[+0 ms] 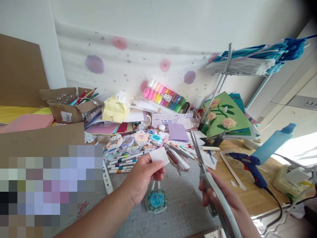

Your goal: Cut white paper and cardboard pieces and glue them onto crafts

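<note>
Two bare hands are shown, left hand (148, 170) and right hand (225, 190); what occupies the left grip?

— At the centre of the frame, it pinches a small white textured paper-like rectangle (158, 156) between thumb and fingers.

— And the right grip?

— At lower right, it is closed around long pale-handled metal scissors (202, 165), blades directed upward.

— What lies between them?

— At lower centre, a rounded blue-and-green textured piece (157, 200) rests on a grey gridded mat (183, 193). At right, a blue plastic glue gun (250, 163) lies on the brown wooden desk (252, 200).
</note>
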A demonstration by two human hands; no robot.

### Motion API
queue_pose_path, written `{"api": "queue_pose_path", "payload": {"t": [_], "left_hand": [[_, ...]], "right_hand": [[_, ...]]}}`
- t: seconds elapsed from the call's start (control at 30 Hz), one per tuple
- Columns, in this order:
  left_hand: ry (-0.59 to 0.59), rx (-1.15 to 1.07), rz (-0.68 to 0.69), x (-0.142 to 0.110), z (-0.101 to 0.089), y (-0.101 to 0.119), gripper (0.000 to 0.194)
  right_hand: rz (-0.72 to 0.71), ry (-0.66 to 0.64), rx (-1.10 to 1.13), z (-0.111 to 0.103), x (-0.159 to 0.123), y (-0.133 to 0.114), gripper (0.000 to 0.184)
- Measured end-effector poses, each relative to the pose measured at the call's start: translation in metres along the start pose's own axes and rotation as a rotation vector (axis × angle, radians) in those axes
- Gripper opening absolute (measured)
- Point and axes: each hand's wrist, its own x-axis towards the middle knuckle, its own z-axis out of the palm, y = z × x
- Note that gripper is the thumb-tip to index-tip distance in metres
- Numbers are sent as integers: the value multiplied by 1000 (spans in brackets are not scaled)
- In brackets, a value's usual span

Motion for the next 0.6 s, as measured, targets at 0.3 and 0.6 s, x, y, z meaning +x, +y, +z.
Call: {"api": "queue_pose_path", "payload": {"t": [0.3, 0.6], "left_hand": [[-45, 55, 85, -8, 6, 2, 12], [-47, 113, 111, -12, 11, 5, 14]], "right_hand": [[-30, -61, 304, 61, 16, -33, 66], [-59, -27, 292, 92, 31, -48, 67]]}}
